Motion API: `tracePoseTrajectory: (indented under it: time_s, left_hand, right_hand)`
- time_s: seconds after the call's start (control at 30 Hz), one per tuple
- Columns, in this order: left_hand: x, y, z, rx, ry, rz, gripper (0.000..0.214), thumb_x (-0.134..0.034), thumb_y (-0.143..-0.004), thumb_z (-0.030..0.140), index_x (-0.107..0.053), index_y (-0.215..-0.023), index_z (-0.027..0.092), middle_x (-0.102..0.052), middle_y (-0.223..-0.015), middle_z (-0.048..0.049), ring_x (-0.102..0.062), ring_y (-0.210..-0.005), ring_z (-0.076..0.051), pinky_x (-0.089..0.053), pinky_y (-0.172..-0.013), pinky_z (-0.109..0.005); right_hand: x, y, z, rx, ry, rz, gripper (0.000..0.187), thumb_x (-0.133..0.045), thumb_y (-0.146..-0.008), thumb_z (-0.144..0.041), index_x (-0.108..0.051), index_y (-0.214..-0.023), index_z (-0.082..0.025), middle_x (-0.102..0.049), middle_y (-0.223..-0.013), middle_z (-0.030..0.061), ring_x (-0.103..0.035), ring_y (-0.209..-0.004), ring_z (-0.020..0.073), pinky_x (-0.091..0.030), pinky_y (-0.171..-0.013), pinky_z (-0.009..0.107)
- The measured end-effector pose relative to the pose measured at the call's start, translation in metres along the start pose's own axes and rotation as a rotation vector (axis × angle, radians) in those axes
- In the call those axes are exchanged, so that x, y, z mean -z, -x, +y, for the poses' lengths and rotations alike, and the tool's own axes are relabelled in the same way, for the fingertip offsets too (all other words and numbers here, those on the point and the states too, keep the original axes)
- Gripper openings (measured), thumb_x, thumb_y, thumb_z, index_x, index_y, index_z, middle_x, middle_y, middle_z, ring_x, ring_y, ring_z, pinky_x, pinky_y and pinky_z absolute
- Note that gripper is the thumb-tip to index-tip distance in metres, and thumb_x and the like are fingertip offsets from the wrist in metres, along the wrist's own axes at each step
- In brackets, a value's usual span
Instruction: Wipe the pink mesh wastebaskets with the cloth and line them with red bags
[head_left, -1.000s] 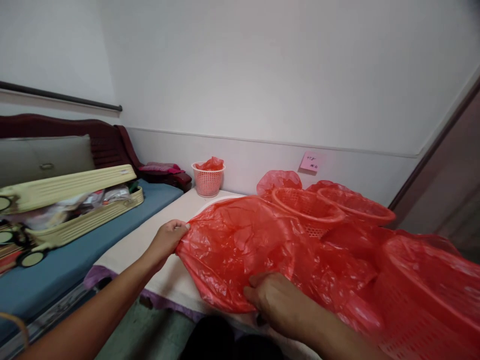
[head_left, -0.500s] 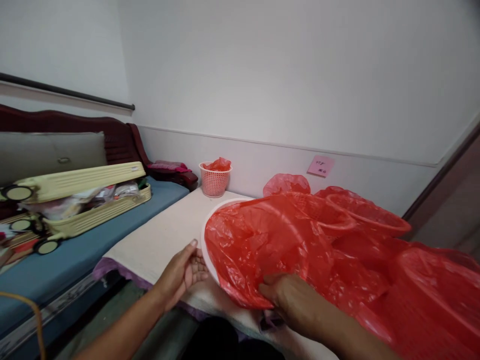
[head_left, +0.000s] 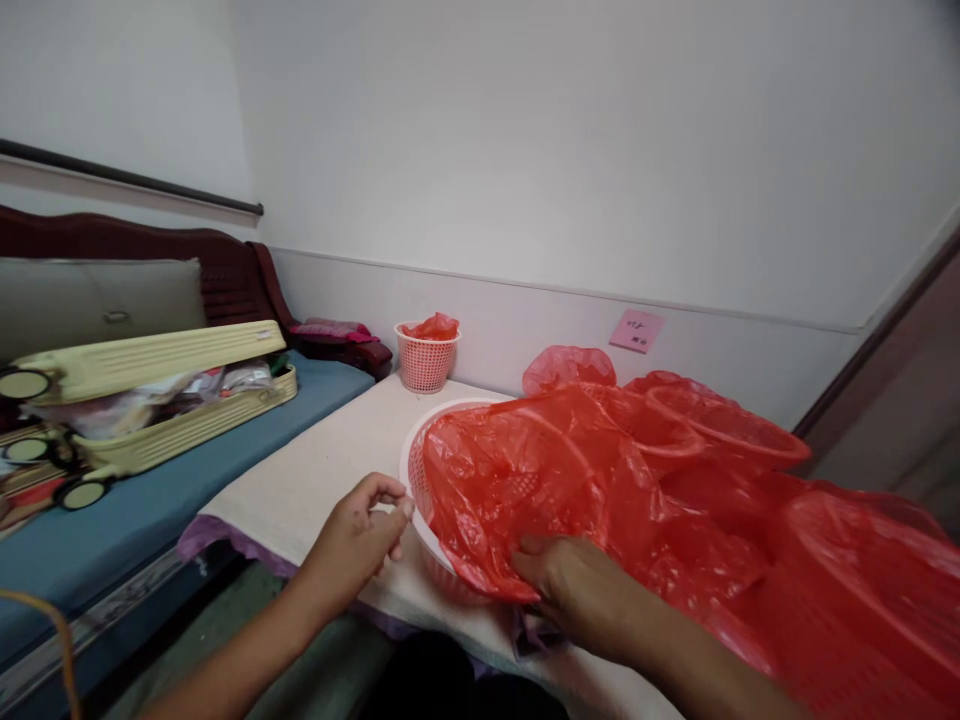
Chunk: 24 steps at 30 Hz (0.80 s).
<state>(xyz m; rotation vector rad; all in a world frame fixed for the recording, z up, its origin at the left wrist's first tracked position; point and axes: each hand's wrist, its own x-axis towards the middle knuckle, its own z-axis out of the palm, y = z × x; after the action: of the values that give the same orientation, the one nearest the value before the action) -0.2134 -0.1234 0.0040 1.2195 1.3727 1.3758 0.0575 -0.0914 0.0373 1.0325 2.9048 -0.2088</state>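
Note:
A pink plastic basket (head_left: 414,458) with a white rim stands near the front edge of the pale table (head_left: 330,470). A red plastic bag (head_left: 517,480) lies draped over its mouth. My left hand (head_left: 356,540) is at the basket's left rim, fingers curled in a pinch at the rim and the bag's edge. My right hand (head_left: 574,595) presses on the bag's near fold at the front of the basket, fingers closed over the plastic.
Several more baskets lined with red bags (head_left: 720,430) crowd the table to the right. A small pink basket (head_left: 425,355) with a red bag stands at the far wall. An open yellow suitcase (head_left: 150,400) lies on the blue bed at left. A pink note (head_left: 636,330) is stuck on the wall.
The red bag has gone down over the basket, whose white rim now shows. My left hand let go of the bag's edge, opened, then curled at the rim. My right hand stayed on the bag.

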Motion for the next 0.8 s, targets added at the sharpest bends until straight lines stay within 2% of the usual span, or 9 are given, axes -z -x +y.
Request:
tracePoseTrajectory:
  time_s: [0.07, 0.13, 0.23, 0.33, 0.43, 0.53, 0.63, 0.8]
  left_hand:
    - [-0.005, 0.002, 0.010, 0.007, -0.110, -0.128, 0.032, -0.059, -0.082, 0.048, -0.052, -0.100, 0.021, -0.061, -0.092, 0.0011, -0.052, -0.041, -0.004, -0.035, -0.034, -0.018]
    - [-0.014, 0.001, 0.019, 0.025, -0.169, -0.195, 0.036, -0.057, -0.083, 0.047, -0.048, -0.107, 0.022, -0.062, -0.096, -0.0004, -0.054, -0.040, -0.005, -0.034, -0.033, -0.017]
    - [-0.030, -0.006, 0.027, 0.086, -0.157, -0.242, 0.049, -0.064, -0.079, 0.042, -0.042, -0.118, 0.021, -0.062, -0.079, 0.0031, -0.054, -0.035, -0.008, -0.029, -0.029, -0.017]
    - [-0.041, -0.017, 0.026, 0.098, -0.043, -0.192, 0.056, -0.070, -0.070, 0.034, -0.043, -0.116, 0.017, -0.054, -0.056, 0.0099, -0.052, -0.030, -0.011, -0.026, -0.027, -0.016]
    - [-0.043, -0.023, 0.021, 0.070, 0.052, -0.117, 0.052, -0.069, -0.068, 0.033, -0.044, -0.110, 0.015, -0.048, -0.046, 0.0129, -0.047, -0.029, -0.009, -0.030, -0.029, -0.016]
    - [-0.039, -0.023, 0.015, 0.028, 0.152, -0.046, 0.048, -0.067, -0.071, 0.039, -0.046, -0.107, 0.015, -0.052, -0.046, 0.0107, -0.046, -0.033, -0.008, -0.034, -0.033, -0.016]
    - [-0.035, -0.020, 0.007, 0.014, 0.231, 0.023, 0.047, -0.067, -0.072, 0.041, -0.047, -0.106, 0.016, -0.058, -0.048, 0.0069, -0.051, -0.038, -0.010, -0.039, -0.037, -0.017]
    - [-0.029, -0.021, -0.008, 0.054, 0.332, 0.112, 0.045, -0.070, -0.072, 0.033, -0.048, -0.106, 0.017, -0.064, -0.059, 0.0032, -0.060, -0.047, -0.012, -0.045, -0.040, -0.018]
  right_hand:
    - [-0.001, -0.002, 0.002, 0.022, 0.037, 0.028, 0.013, -0.054, -0.081, -0.016, -0.063, -0.091, -0.018, -0.067, -0.090, 0.0062, -0.061, -0.074, 0.0171, -0.034, -0.063, 0.026]
    - [-0.001, -0.005, 0.002, 0.030, 0.068, 0.050, 0.013, -0.054, -0.081, -0.016, -0.062, -0.092, -0.018, -0.067, -0.089, 0.0062, -0.060, -0.074, 0.0178, -0.035, -0.064, 0.027]
    - [0.003, -0.010, 0.001, 0.029, 0.100, 0.069, 0.011, -0.057, -0.080, -0.016, -0.060, -0.091, -0.018, -0.065, -0.087, 0.0058, -0.059, -0.074, 0.0181, -0.037, -0.067, 0.028]
    - [0.009, -0.010, 0.000, 0.013, 0.115, 0.104, 0.010, -0.061, -0.081, -0.020, -0.059, -0.091, -0.017, -0.064, -0.086, 0.0058, -0.058, -0.074, 0.0188, -0.038, -0.069, 0.029]
    - [0.016, -0.006, 0.004, -0.005, 0.066, 0.174, 0.012, -0.058, -0.087, -0.028, -0.058, -0.094, -0.018, -0.062, -0.090, 0.0061, -0.057, -0.077, 0.0188, -0.039, -0.071, 0.029]
    - [0.020, -0.004, 0.009, -0.011, -0.019, 0.225, 0.016, -0.048, -0.094, -0.030, -0.058, -0.098, -0.018, -0.061, -0.093, 0.0064, -0.056, -0.081, 0.0186, -0.041, -0.075, 0.030]
    - [0.018, -0.006, 0.011, -0.007, -0.045, 0.261, 0.020, -0.047, -0.094, -0.030, -0.057, -0.107, -0.019, -0.060, -0.097, 0.0071, -0.056, -0.086, 0.0195, -0.041, -0.079, 0.032]
    - [0.002, -0.012, 0.011, 0.039, -0.003, 0.259, 0.016, -0.042, -0.096, -0.027, -0.057, -0.094, -0.019, -0.058, -0.089, 0.0050, -0.052, -0.077, 0.0173, -0.039, -0.073, 0.029]
